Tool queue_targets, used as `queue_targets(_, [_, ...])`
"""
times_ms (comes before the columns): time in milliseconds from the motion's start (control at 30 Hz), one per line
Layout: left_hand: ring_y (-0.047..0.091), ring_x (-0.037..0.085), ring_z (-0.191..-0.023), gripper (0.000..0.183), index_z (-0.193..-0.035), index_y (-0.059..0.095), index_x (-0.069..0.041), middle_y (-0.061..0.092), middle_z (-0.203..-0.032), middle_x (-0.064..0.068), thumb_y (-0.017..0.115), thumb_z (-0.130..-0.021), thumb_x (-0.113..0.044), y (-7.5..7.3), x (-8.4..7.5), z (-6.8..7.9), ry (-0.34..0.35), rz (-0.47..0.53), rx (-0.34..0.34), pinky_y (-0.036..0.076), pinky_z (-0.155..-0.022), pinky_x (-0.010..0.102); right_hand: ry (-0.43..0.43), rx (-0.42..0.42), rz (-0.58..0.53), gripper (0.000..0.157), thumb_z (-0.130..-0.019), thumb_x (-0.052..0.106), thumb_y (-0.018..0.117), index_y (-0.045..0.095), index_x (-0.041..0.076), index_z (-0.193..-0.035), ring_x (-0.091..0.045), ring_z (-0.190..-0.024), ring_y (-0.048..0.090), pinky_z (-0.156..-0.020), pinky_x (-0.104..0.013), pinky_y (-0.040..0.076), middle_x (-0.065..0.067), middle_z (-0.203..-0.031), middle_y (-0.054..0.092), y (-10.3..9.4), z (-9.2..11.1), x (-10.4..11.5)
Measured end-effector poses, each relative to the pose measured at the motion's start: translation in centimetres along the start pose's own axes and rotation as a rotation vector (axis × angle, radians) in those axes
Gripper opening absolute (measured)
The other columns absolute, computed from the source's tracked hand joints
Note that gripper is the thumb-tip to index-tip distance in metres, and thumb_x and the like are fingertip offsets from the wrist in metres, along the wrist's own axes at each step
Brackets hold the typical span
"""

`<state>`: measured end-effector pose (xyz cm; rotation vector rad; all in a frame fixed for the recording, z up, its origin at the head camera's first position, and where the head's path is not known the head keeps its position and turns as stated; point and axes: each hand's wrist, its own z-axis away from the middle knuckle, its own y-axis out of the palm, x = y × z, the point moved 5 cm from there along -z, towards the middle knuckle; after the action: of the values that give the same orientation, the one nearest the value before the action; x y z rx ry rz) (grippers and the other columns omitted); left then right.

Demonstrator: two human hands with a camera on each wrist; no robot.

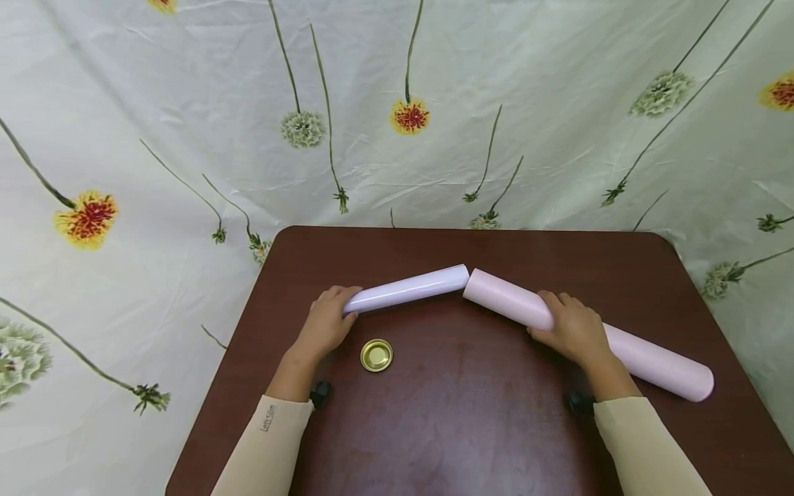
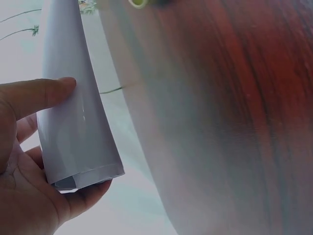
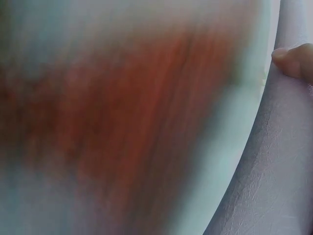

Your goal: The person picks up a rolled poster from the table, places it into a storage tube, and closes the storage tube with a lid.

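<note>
Nearest, two pale sleeves [image 1: 263, 444] reach in over the dark red-brown surface [image 1: 446, 427], where a small gold dish [image 1: 376, 355] sits to the near right of the left hand [image 1: 329, 320]. That hand's fingers [image 2: 90, 198] grip the left end of a glossy whitish roll [image 1: 406, 288], the thumb laid across it and the others round behind and under its open end; from them its long axis runs rightward and slightly away. The right hand [image 1: 573, 331] curls round the pink roll [image 1: 651, 359] partway along, thumb on the near side, fingertips over the far side. This roll extends both ways from that hold: one end out to the right and nearer, the other to the left and farther off. So the two axes slant together like a shallow roof, their inner ends side by side, touching or barely apart, I cannot tell which; the right hand is closer to that spot than the left. Whether either roll is raised is unclear. Beyond them lies the surface's far edge, then a flowered cloth [image 1: 372, 162].
</note>
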<state>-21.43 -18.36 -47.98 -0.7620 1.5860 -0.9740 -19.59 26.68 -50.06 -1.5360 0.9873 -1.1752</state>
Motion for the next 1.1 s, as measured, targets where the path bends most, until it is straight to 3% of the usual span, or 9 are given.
queue_targets(1100, [0.056,0.038,-0.124,0.046,-0.131,0.067,-0.015,0.066,-0.128,0.013,0.074,-0.087,-0.003,-3.4,-2.1,0.4,0.091,0.086,-0.104,0.038,-0.108,0.058,-0.117,-0.276,-0.042,0.071,-0.071,0.038,0.085,0.056,0.016,-0.132,-0.041,-0.092,0.065,-0.066,-0.061,0.051,-0.018,-0.109,0.068,-3.2,1.0,0.3])
